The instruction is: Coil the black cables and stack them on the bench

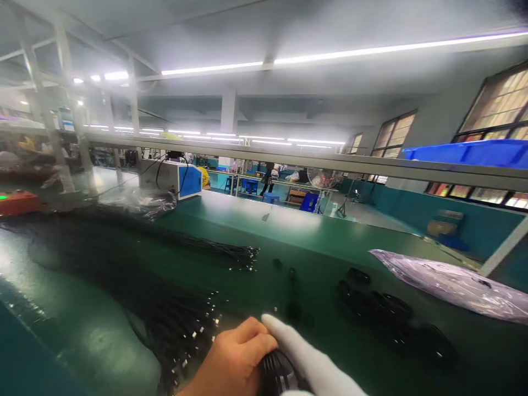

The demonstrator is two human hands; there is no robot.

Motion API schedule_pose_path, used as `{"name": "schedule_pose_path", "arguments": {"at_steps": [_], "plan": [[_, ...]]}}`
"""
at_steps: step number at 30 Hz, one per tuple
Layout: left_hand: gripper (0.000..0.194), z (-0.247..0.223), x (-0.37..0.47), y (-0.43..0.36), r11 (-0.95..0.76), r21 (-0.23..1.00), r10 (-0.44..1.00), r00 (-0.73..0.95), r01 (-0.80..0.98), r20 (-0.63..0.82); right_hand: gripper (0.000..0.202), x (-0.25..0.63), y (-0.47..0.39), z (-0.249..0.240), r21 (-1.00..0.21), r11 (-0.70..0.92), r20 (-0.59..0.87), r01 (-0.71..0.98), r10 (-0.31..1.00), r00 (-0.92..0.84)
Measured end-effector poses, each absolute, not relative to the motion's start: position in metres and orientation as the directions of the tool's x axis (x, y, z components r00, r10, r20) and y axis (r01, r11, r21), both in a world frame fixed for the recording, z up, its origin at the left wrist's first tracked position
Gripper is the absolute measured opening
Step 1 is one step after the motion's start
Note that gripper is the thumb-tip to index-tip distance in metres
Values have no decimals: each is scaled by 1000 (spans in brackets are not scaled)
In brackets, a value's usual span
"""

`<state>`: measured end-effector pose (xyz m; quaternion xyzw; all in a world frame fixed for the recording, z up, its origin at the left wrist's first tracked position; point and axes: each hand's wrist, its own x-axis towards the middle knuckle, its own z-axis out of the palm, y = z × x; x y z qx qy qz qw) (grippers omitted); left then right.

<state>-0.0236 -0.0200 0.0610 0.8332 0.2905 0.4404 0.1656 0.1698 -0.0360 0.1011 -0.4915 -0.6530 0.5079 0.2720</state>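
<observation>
At the bottom edge of the view my bare left hand (233,357) and my white-gloved right hand (307,360) meet around a black coiled cable bundle (277,375). Both hands grip it, the glove's finger lying over the top. To the left of my hands lies a big spread of loose black cables with metal plug ends (181,324) on the green table (313,242). A second sheaf of black cables (231,254) runs across the table further back. Several finished black coils (383,308) lie in a row to the right.
A clear plastic bag (457,286) rests at the right. A blue-and-white machine box (177,179) and crumpled plastic (144,201) stand at the back left, an orange device (18,202) at far left. A metal rail with a blue bin (470,153) crosses overhead. People work far behind.
</observation>
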Motion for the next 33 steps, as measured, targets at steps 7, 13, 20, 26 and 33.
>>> {"name": "schedule_pose_path", "arguments": {"at_steps": [7, 13, 20, 26, 33], "plan": [[28, 52, -27, -12, -720, 615, 690, 417, 320, 591, 42, 144, -22, 97, -951, 16, -155, 310, 839, -521], [29, 63, -31, -13, -432, 815, 884, 359, 386, 299, 39, 133, -17, 73, -975, -221, -166, -10, 763, -625], [12, 61, -23, -11, -161, 937, 971, 222, 310, 93, 36, 133, -16, 61, -842, -430, -54, -326, 668, -743], [5, 56, -17, -5, -120, 867, 982, 189, 483, 31, 42, 126, -18, 50, -906, -333, -81, -263, 744, -664], [4, 54, -20, -1, -95, 844, 979, 202, 527, -15, 41, 126, -18, 42, -910, -379, -199, -168, 756, -624]]}}
